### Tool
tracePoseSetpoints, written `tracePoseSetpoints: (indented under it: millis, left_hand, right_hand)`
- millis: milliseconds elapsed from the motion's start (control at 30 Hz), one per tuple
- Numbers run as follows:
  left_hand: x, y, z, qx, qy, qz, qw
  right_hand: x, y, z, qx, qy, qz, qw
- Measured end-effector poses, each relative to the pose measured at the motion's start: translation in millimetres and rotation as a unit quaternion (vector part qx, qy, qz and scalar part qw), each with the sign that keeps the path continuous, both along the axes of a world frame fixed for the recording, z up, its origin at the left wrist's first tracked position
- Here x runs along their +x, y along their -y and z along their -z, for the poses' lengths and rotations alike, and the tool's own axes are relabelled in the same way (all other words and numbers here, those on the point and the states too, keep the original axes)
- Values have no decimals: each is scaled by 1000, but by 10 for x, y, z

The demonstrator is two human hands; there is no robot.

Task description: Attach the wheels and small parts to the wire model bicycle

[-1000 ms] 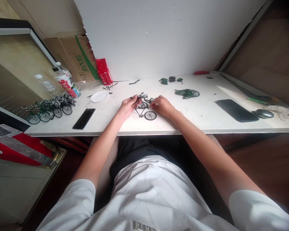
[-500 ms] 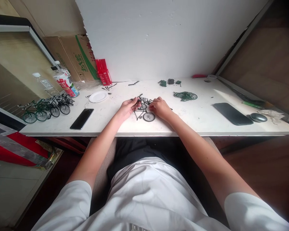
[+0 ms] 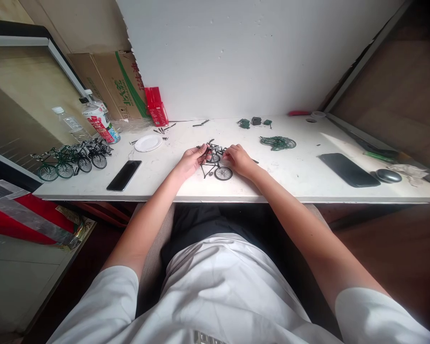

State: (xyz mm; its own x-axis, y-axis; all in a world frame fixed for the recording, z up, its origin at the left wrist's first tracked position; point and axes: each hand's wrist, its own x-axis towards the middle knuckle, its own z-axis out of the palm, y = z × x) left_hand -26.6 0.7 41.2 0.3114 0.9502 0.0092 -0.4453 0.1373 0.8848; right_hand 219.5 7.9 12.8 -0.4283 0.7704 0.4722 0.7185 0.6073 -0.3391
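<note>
A small black model bicycle (image 3: 215, 165) stands on the white desk (image 3: 279, 184) between my hands, one wheel (image 3: 223, 173) toward me. My left hand (image 3: 190, 161) has its fingers closed on the left end of the bicycle frame. My right hand (image 3: 238, 159) pinches the model's upper right part, with the fingertips curled over it. What exactly sits under the right fingertips is hidden.
Several finished green and black model bicycles (image 3: 71, 160) stand at the desk's left end beside two bottles (image 3: 99, 119). A black phone (image 3: 123, 175), a paper plate (image 3: 148, 143), loose green wheels (image 3: 278, 142), small parts (image 3: 255, 122), another phone (image 3: 347, 169) and a mouse (image 3: 388, 176) lie around.
Both hands stay on the model bicycle and have shifted only slightly. The view has swayed a little.
</note>
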Motion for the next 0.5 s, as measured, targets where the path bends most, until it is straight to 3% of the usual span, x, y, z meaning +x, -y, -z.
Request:
tracePoseSetpoints:
  millis: [233, 500]
  left_hand:
    - [13, 17, -17, -13, -3, -6, 1000]
    - [7, 8, 1, 5, -7, 4, 1000]
  right_hand:
    - [-9, 9, -26, 14, -102, -11, 995]
    - [-1, -10, -15, 24, -113, -11, 993]
